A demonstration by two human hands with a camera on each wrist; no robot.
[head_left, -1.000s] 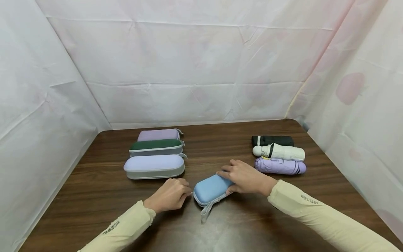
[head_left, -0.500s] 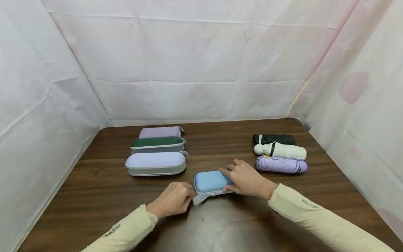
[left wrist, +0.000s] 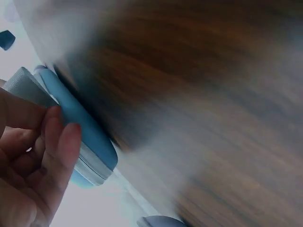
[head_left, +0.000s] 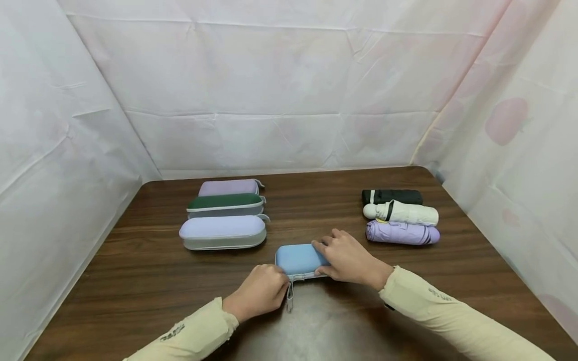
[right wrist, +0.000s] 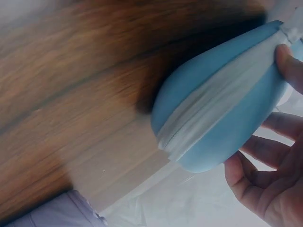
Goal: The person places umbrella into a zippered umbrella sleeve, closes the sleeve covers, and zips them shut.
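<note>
A light-blue zip case (head_left: pixel 295 258) with a grey zip band lies on the table in front of me. My right hand (head_left: pixel 349 258) holds its right end, thumb on the near side and fingers over the top. At the near left corner, my left hand (head_left: pixel 262 293) pinches the zip edge; the zipper pull itself is hidden by the fingertips. A grey wrist strap (head_left: pixel 290 296) hangs down beside that hand. In the left wrist view, thumb and fingers meet against the grey band of the case (left wrist: pixel 78 111). The right wrist view shows the rounded end of the case (right wrist: pixel 213 146).
Behind to the left lie a lavender case (head_left: pixel 223 233), a dark green case (head_left: pixel 226 201) and a purple case (head_left: pixel 228 187). Folded umbrellas, black (head_left: pixel 393 196), white (head_left: pixel 406 213) and purple (head_left: pixel 402 233), lie at the right. Pale sheeting surrounds the brown table (head_left: pixel 135 301).
The case has turned from slanted to nearly parallel with the table's edge. My left hand has moved right along its near corner. The strap swung left, then hangs forward again.
</note>
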